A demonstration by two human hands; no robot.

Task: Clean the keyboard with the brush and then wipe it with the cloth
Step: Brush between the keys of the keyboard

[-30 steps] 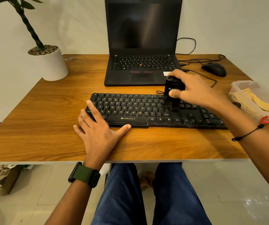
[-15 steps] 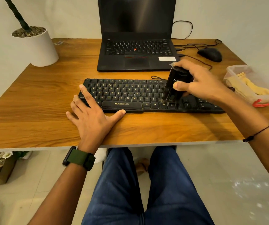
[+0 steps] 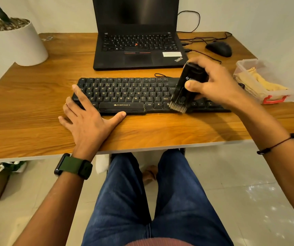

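A black keyboard (image 3: 130, 94) lies across the middle of the wooden desk (image 3: 36, 107). My right hand (image 3: 213, 82) grips a black brush (image 3: 187, 86) with pale bristles, tilted so the bristles touch the keys at the keyboard's lower right. My left hand (image 3: 87, 119) lies flat with spread fingers on the keyboard's left corner and the desk, thumb against the front edge. A yellow cloth (image 3: 260, 82) sits in a clear plastic box (image 3: 247, 63) at the right.
An open black laptop (image 3: 137, 48) stands behind the keyboard. A black mouse (image 3: 219, 48) with cables lies at the back right. A white plant pot (image 3: 16, 43) stands at the back left. My legs are under the desk's front edge.
The brush has swept from the middle rows down toward the keyboard's front edge at the right. The left hand has stayed in place. My head has tilted down and moved closer.
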